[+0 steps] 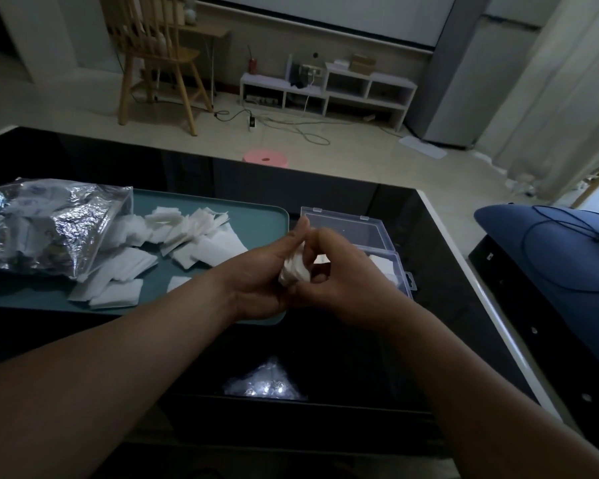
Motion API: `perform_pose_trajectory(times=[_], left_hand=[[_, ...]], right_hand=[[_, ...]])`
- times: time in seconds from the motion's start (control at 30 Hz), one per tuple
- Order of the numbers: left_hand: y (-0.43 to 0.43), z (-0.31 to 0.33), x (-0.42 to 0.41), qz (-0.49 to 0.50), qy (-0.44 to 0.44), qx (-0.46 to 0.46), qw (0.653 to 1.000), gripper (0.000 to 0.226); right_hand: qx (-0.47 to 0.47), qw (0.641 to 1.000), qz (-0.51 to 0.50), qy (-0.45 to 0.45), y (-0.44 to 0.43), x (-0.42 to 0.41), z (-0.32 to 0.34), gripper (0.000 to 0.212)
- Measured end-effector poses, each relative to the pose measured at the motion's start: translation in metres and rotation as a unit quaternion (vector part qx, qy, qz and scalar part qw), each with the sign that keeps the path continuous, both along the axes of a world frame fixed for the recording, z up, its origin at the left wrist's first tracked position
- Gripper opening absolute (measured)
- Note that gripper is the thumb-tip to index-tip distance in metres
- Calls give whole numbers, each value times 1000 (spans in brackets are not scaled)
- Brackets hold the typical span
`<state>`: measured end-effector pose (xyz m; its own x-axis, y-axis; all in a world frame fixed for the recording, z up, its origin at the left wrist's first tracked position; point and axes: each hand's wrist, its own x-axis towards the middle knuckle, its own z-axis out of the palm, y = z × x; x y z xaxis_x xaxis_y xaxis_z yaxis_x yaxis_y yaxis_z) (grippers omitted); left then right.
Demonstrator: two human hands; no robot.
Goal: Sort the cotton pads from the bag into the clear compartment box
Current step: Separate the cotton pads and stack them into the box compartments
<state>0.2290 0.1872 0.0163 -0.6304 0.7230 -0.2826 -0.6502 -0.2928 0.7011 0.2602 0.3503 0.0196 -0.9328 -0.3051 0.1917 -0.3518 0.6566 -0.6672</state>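
Cotton pads [191, 233] lay spilled in a loose white heap across a teal tray [253, 210], most of them tumbling out of the open mouth of a crinkled silver bag [42, 229] that rested on the tray's left end. Just beside the tray's right edge sat the clear compartment box [403, 271], its lid [346, 226] folded back toward the far side, and at least one white pad [382, 264] already lay in a compartment at its right; how the other compartments stood I could not tell, since the hands covered them. Both arms reached in from the near side and met above the seam between tray and box. The left grip [256, 281] was curled around a small bunch of pads [293, 271], thumb raised above it, holding the bunch up off the tray. The right grip [343, 281] came in close against it, fingertips bent and pinching at the near side of that same bunch. All of it stood on a glossy black desk [360, 357], where a pale glinting patch [263, 385] showed near the front edge; whether that was a reflection or a scrap of wrapping I could not make out. Beyond the desk, a pink stool [265, 159] stood on the floor, with a wooden chair [159, 60] and a low white shelf [325, 88] further back.
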Motion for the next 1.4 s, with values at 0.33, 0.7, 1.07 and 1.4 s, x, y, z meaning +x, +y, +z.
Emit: perform_pose_trajectory(times=[0.33,0.7,1.07,1.4], left_hand=[[6,-1,0,53,-16,-12,998,50],[22,8,-11,109,-51,-24,992,70],[35,10,-21,170,252,-289,908,27],[34,-26,-19,32,483,-512,710,24]], right_hand=[[10,999,-31,-17,0,-2,-1,47],[0,985,-171,-30,5,-3,3,37],[-178,922,-332,-93,48,-18,14,39],[-21,932,-282,-226,40,-24,-17,4]])
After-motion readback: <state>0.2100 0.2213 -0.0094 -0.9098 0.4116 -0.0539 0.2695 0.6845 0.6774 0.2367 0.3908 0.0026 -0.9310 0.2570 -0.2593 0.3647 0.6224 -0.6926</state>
